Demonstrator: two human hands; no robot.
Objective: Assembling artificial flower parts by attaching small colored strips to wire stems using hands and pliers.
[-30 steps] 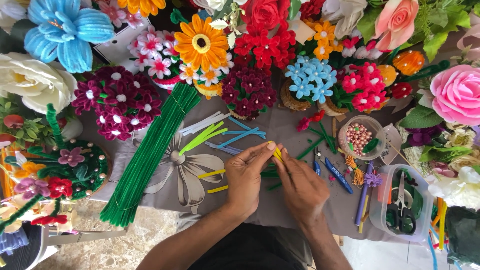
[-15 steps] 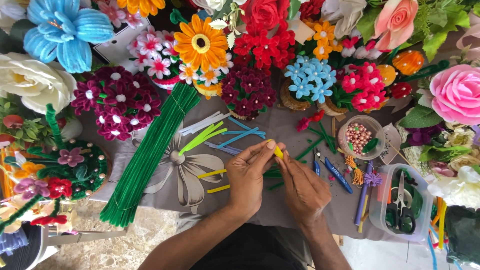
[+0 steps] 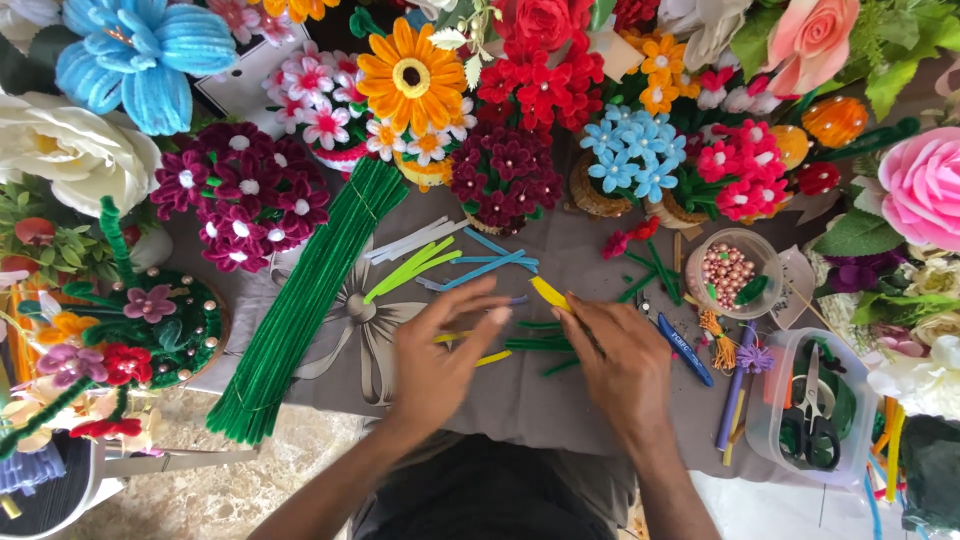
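This was a handcraft worktable, a small flower-making workshop or a home craft corner; which of the two could not be told. A grey cloth (image 3: pixel 520 400) covered the table; finished chenille-stem blooms crowded its far edge, among them an orange daisy (image 3: pixel 412 75), a blue flower (image 3: pixel 135 55) and a pink rose (image 3: pixel 925 185); a thick bundle of green stems (image 3: pixel 300 310) lay as raw stock; loose cut pieces (image 3: pixel 440 262) were strewn about; a clear cup of pearl beads (image 3: pixel 730 272) and a clear plastic box (image 3: pixel 775 445) holding scissors (image 3: pixel 810 425) stood at the right.
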